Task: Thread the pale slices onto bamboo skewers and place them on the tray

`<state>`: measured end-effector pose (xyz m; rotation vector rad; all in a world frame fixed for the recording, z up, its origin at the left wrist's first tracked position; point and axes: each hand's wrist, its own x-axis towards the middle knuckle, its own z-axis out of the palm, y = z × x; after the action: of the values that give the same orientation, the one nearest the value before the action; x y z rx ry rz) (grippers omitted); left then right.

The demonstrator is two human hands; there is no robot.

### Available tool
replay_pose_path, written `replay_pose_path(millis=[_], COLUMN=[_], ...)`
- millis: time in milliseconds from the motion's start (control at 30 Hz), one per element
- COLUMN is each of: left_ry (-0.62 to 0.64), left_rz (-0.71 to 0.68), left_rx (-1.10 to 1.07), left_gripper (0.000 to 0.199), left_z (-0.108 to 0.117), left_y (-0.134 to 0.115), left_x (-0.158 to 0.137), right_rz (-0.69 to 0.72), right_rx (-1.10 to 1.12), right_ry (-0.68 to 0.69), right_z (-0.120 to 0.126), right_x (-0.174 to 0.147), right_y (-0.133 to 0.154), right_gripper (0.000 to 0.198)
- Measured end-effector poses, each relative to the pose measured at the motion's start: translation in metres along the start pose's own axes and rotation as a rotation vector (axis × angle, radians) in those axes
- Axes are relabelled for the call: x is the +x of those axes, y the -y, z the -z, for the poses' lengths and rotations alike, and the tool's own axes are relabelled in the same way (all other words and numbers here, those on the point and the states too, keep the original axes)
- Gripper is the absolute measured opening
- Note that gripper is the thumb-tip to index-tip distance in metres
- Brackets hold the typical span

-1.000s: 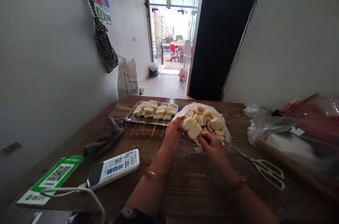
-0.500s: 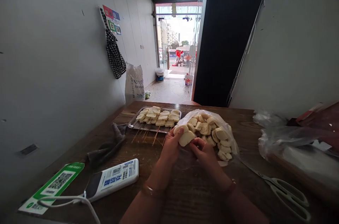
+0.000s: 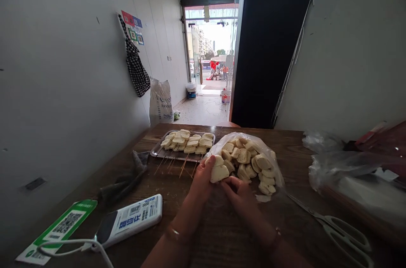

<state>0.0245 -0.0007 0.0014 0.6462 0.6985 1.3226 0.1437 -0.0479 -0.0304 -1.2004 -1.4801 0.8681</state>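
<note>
My left hand [image 3: 202, 181] is closed on two pale bun slices [image 3: 219, 173], thumb on top, just in front of the open plastic bag. Beside the lower slice, my right hand [image 3: 238, 194] has its thumb and fingers pinched together. Whatever is between those fingertips is too small or hidden to make out. The clear plastic bag [image 3: 279, 171] lies spread open, with many more bun slices [image 3: 243, 156] heaped inside. To its left, skewered bun slices [image 3: 190, 143] are stacked on a metal tray [image 3: 154, 154]. Their thin wooden sticks [image 3: 183, 167] point toward me over the tray's near edge.
Scissors [image 3: 341, 230] lie at the right, near crumpled plastic bags [image 3: 330, 170]. A dark cloth [image 3: 127, 179], a white payment device [image 3: 133, 219] with a cable and a green QR card [image 3: 60, 230] occupy the left side of the wooden table [image 3: 282, 135].
Both hands and the held bun slices have shifted slightly left and downward in the picture. The view has tilted a little. My left hand keeps its hold on the slices.
</note>
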Motion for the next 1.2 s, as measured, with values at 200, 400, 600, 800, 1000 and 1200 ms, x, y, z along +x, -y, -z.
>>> replay_pose_path(millis=[200,400,600,800,1000,1200], left_ry=[-0.023,-0.047,0.013,0.101,0.097,0.102], left_rz=[-0.031,-0.02,-0.031,-0.046,-0.078,-0.088], left_rx=[0.025,0.032,0.027,-0.02,0.036,0.059], left_gripper=[0.044,0.043,0.042,0.046,0.052,0.062], left_z=[-0.002,-0.002,-0.001,0.002,0.009,0.008], left_y=[0.004,0.013,0.013,-0.001,-0.002,0.002], left_x=[-0.001,0.0,0.002,0.005,0.009,0.008], right_rz=[0.009,-0.031,-0.029,-0.109,-0.213,-0.168], right_rx=[0.015,0.019,0.007,0.095,0.203,-0.014], right_ry=[-0.044,-0.099,-0.118,-0.145,-0.111,0.034], right_z=[-0.005,-0.007,-0.003,0.014,0.042,0.065], right_x=[-0.001,-0.001,0.002,0.009,0.005,-0.013], right_y=[-0.003,-0.006,-0.005,-0.002,0.001,-0.001], right_gripper=[0.032,0.035,0.038,0.041,0.046,0.039])
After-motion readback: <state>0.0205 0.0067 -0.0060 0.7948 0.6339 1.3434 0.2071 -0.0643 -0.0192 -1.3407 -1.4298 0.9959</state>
